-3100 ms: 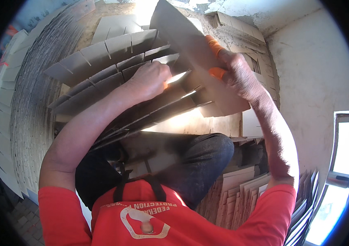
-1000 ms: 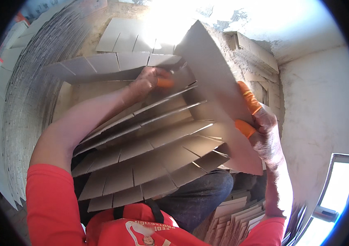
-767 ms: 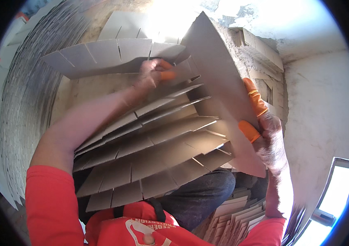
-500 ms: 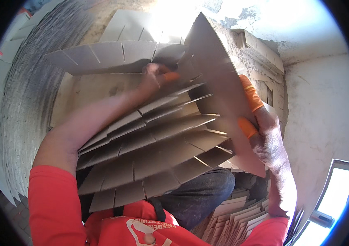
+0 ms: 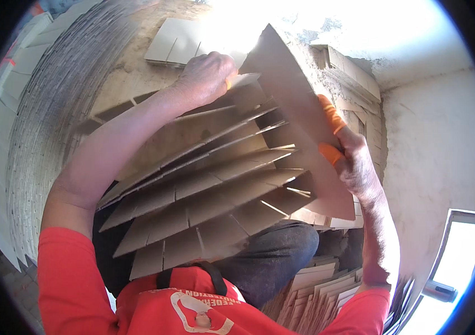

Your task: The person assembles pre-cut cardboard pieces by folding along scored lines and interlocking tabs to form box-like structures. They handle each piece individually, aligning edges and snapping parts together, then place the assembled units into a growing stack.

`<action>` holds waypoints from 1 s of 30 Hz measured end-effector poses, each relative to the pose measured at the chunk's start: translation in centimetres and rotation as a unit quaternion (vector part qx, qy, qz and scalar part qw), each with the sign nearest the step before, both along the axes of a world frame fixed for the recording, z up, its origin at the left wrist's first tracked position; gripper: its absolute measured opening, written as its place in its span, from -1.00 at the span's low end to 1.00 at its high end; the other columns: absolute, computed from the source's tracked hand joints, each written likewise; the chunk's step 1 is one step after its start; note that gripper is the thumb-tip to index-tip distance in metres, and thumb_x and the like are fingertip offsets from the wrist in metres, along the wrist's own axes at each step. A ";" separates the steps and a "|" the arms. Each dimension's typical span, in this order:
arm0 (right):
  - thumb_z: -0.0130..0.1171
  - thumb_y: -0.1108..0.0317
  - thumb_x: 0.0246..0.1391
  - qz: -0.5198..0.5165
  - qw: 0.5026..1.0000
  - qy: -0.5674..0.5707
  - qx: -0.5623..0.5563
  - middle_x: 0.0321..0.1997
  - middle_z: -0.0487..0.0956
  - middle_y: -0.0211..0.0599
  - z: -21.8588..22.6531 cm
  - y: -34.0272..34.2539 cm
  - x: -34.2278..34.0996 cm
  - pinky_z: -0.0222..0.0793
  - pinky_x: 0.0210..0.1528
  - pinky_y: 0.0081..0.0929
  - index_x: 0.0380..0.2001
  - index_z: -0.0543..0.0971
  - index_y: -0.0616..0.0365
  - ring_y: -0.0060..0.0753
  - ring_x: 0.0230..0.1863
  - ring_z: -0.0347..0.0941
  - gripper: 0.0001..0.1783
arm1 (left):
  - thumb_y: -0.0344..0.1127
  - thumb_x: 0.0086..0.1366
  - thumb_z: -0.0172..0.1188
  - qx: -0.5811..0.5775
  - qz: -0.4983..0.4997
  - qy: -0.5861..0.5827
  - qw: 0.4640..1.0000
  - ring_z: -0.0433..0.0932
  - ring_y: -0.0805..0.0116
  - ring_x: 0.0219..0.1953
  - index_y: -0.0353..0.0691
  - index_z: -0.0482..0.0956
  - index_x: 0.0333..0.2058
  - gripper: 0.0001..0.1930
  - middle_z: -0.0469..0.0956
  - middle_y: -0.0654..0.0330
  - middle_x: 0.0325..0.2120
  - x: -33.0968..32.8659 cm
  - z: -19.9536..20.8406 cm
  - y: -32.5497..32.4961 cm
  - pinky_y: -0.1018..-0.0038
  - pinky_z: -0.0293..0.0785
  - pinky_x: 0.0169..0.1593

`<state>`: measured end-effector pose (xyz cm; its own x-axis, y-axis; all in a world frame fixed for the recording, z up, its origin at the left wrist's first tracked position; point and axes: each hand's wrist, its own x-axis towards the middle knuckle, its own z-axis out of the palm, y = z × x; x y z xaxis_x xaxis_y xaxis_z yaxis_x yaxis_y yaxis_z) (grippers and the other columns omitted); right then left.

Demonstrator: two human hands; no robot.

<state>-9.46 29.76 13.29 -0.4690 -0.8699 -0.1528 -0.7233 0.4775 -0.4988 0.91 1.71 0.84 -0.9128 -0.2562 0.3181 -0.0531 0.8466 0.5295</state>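
My right hand (image 5: 349, 153), with orange finger covers on its fingers, grips a tall slotted cardboard sheet (image 5: 299, 111) that stands on edge. Several slotted cardboard strips (image 5: 215, 181) fan out leftward from this sheet, stacked one above another over my lap. At the far end of the fan my left hand (image 5: 209, 75) is closed on the top edge of another cardboard strip (image 5: 162, 114), close to the tall sheet. An orange cover shows on one of its fingers; the rest of the fingertips are hidden behind the knuckles.
A large stack of cardboard strips (image 5: 53, 123) rises on the left. Pale slotted sheets (image 5: 176, 42) lie at the back. More cardboard stands at lower right (image 5: 321, 290) and by the wall (image 5: 354, 72). A bright framed panel (image 5: 455, 268) is at far right.
My left hand has moved up and away from me, and the strip by it now leans lower. The tall sheet and my right hand have shifted slightly left.
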 end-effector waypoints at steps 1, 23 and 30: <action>0.00 0.78 -0.09 0.013 1.000 -0.003 -0.024 -0.03 0.55 -0.41 -0.2 -0.2 -0.3 0.22 -0.12 -0.78 0.40 0.17 0.17 -0.69 -0.28 0.31 -0.10 | -0.64 -0.06 0.04 0.001 0.006 0.002 1.000 0.43 -0.24 -0.46 -0.42 0.31 -0.62 -0.91 0.38 -0.21 -0.59 -0.2 -0.1 0.1 0.05 0.34 -0.36; 0.03 0.81 -0.12 0.026 0.996 0.047 -0.070 -0.28 0.46 -0.38 -0.5 -1.1 0.8 0.14 -0.25 -0.81 0.40 0.18 0.12 -0.68 -0.42 0.15 -0.07 | -0.29 0.16 0.27 0.003 -0.108 -0.147 0.983 0.62 -0.06 -0.40 -0.44 0.57 -0.41 -0.75 0.57 -0.17 -0.55 3.5 2.6 3.8 0.16 0.54 -0.24; -0.02 0.81 -0.14 0.007 0.996 0.043 -0.075 -0.43 0.39 -0.57 -0.4 -0.3 1.3 0.04 -0.34 -0.82 0.41 0.20 0.05 -0.69 -0.49 0.06 -0.06 | -0.10 0.16 0.29 -0.015 -0.094 -0.085 0.992 0.62 -0.01 -0.44 -0.46 0.54 -0.55 -0.58 0.54 -0.14 -0.58 2.8 1.6 3.8 0.16 0.53 -0.29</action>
